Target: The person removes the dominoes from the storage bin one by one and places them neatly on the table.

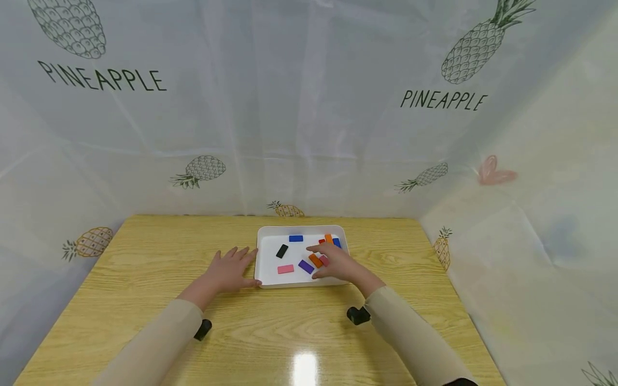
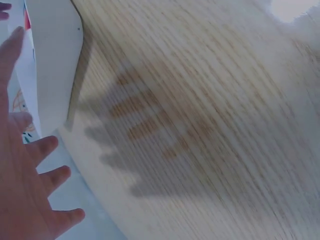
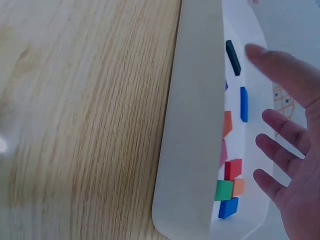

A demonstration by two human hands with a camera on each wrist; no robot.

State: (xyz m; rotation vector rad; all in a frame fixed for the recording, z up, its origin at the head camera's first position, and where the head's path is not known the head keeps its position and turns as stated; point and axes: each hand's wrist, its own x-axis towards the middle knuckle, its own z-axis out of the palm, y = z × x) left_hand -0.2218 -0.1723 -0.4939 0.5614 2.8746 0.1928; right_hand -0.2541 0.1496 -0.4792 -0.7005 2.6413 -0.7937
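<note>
– White tray (image 1: pixel 268 268), set near the twelve o'clock edge of the wood-grained desk (image 1: pixel 270 327): how are its blocks arranged?

– Reckoned from its centre in the head view, a blue block (image 1: pixel 296 238) is placed at about twelve o'clock, a black block (image 1: pixel 282 251) between nine and ten, a pink block (image 1: pixel 285 269) at eight and a purple block (image 1: pixel 306 266) near six. Around two, a red block (image 3: pixel 232 169), an orange block (image 1: pixel 329 238) and another blue block (image 1: pixel 337 243) are bunched; a green block (image 3: pixel 224 190) is shown among them in the right wrist view.

– And the hands?

– At nine o'clock the left hand (image 1: pixel 230 272) is spread wide, nothing held; whether the rim is touched cannot be told. Over the three o'clock end the right hand (image 1: pixel 339 264) is poised, thumb and fingers parted, nothing gripped. Between them a second orange block (image 1: pixel 316 260) and second pink block (image 1: pixel 324 260) are seen.
</note>
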